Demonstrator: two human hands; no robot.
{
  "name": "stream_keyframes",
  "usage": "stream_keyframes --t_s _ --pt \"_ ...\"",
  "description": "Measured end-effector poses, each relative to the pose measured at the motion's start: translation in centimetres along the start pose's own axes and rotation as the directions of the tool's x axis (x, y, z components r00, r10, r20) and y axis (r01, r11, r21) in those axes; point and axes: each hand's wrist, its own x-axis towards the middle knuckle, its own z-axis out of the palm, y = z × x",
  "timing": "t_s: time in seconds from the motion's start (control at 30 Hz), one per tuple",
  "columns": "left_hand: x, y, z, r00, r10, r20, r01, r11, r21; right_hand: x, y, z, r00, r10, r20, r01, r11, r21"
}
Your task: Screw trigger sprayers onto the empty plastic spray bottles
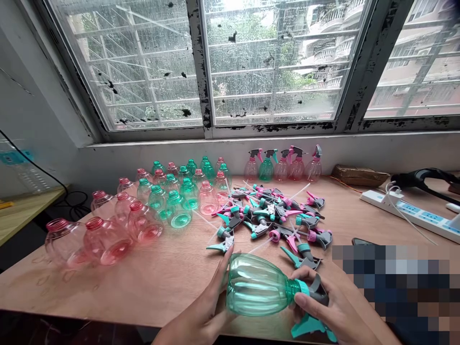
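A clear green spray bottle point(257, 285) lies sideways between my hands over the table's front edge. My left hand point(212, 299) is wrapped round its base end, the fingers partly hidden behind it. At the neck, my right hand point(323, 306) grips the teal collar of a grey and teal trigger sprayer point(318, 291), which sits on the bottle's mouth. The sprayer's teal trigger points down below my right fingers. Just beyond the bottle spreads a heap of loose trigger sprayers point(269, 211), grey with pink or teal parts, some with thin clear tubes.
Open pink bottles point(108, 242) and green bottles point(179, 211) stand at the left. Several bottles with sprayers fitted point(296, 165) line the wall. A power strip point(413, 211), a brown block point(359, 175), a black curved object point(424, 179) and a phone point(362, 241) lie at the right.
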Motion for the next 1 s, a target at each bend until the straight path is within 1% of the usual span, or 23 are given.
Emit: stream_keyframes --t_s 0.13,0.27,0.43,0.57,0.7,0.8,0.9,1.0 --pt "0.01 0.03 0.05 1.000 0.003 -0.008 -0.003 1.000 0.024 -0.03 0.01 -0.06 1.000 0.003 0.010 -0.003 1.000 0.006" --pt "0.05 -0.04 -0.05 0.998 -0.056 0.027 0.058 0.996 -0.063 0.08 0.32 -0.30 1.000 -0.015 0.013 0.015 1.000 -0.024" --pt "-0.02 -0.07 -0.23 0.995 -0.096 0.028 0.097 0.995 -0.032 0.24 0.60 -0.53 0.999 -0.005 0.048 0.008 0.999 -0.054" --pt "-0.02 -0.07 -0.13 0.997 -0.068 0.027 0.069 0.996 -0.060 0.17 0.45 -0.37 1.000 -0.005 0.019 0.006 1.000 -0.029" --pt "0.05 -0.17 0.08 1.000 -0.009 0.002 0.009 0.999 -0.046 0.12 0.52 -0.43 1.000 0.011 0.027 -0.011 1.000 -0.021" --pt "0.10 -0.07 0.16 1.000 0.006 -0.005 -0.006 0.999 -0.039 0.10 0.67 -0.56 0.999 0.015 0.028 -0.015 1.000 -0.022" --pt "0.12 0.10 0.07 1.000 -0.011 0.020 0.013 0.997 -0.070 0.08 0.68 -0.56 1.000 0.007 0.030 -0.006 0.999 -0.033" --pt "0.14 0.11 -0.15 0.997 -0.057 0.054 0.062 0.993 -0.102 0.09 0.61 -0.48 1.000 -0.006 0.025 0.007 0.999 -0.035"
